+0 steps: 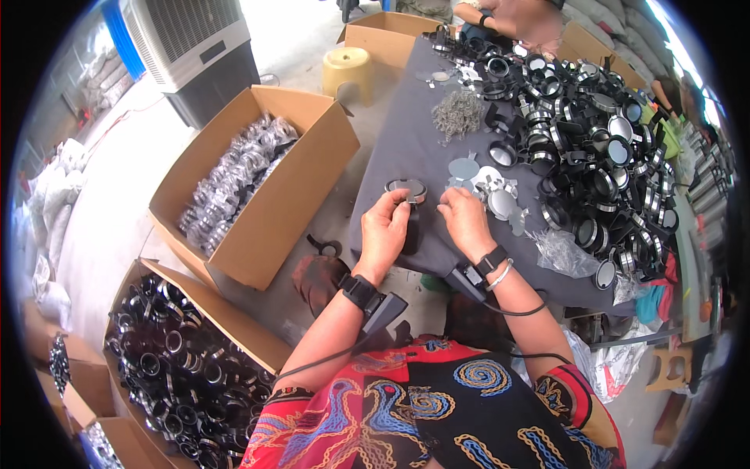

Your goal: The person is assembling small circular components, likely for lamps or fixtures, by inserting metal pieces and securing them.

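Observation:
At the near left corner of the grey-covered table, my left hand pinches a black part with a round silver-rimmed head. Its dark stem hangs down beside the fingers. A short distance to the right, my right hand has thumb and fingertips pressed together; anything between them is too small to make out. Just beyond the right hand lie flat round discs in a loose pile, with a larger grey disc at its edge. Farther off is a heap of thin metal wire pieces.
A big mound of black round-headed parts covers the table's right side, with a clear bag of thin pieces nearby. Left stand cartons of wrapped parts and black rings, a yellow stool and an air cooler. Another person sits across.

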A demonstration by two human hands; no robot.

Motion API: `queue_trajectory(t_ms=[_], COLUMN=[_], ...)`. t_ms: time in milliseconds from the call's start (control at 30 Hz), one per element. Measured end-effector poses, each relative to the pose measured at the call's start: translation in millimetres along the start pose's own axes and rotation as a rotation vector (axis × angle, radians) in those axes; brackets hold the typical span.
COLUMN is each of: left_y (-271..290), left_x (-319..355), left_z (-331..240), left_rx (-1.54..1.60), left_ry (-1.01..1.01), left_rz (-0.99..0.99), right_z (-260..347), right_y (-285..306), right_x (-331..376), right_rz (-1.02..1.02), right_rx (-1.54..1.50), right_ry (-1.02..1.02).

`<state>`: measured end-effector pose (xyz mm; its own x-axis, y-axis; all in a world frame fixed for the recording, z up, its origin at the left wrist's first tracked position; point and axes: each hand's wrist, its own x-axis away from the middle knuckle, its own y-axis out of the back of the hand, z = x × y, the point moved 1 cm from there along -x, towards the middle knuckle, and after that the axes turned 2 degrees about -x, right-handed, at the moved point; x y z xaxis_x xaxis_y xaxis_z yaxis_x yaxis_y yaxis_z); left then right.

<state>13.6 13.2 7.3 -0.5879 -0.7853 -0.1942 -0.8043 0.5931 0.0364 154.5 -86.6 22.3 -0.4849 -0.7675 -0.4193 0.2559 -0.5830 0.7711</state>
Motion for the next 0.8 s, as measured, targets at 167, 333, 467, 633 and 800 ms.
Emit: queue_trajectory(t_ms=[167,333,467,633,800], left_y=[-0.3,1.4,1.2,2.6,1.1], left_x=[0.7,0.2,0.2,-0.8,-3.3], left_z=[5.4,2.2,0.2,4.9,7.7], left_rx=[-0.004,0.007,0.034,0.007,0.006], left_ry=[-0.08,-0.068,0.0,-0.025,-0.059], left_rz=[-0.012,0.028,0.056,0.046,0.036], right_z=[-2.9,-6.0,-2.6,7.7,32.9], right_y=[2.9,14.3,28.1,35.6,36.1], right_x=[0.5,8.5,11.4,10.1,5.0], right_rz=[0.042,0.089,0.232,0.208,0.016], right_rx=[-0.103,-0.092,0.169,0.246,-0.228], right_ry=[0.001,0.163,0.337,0.431,0.291])
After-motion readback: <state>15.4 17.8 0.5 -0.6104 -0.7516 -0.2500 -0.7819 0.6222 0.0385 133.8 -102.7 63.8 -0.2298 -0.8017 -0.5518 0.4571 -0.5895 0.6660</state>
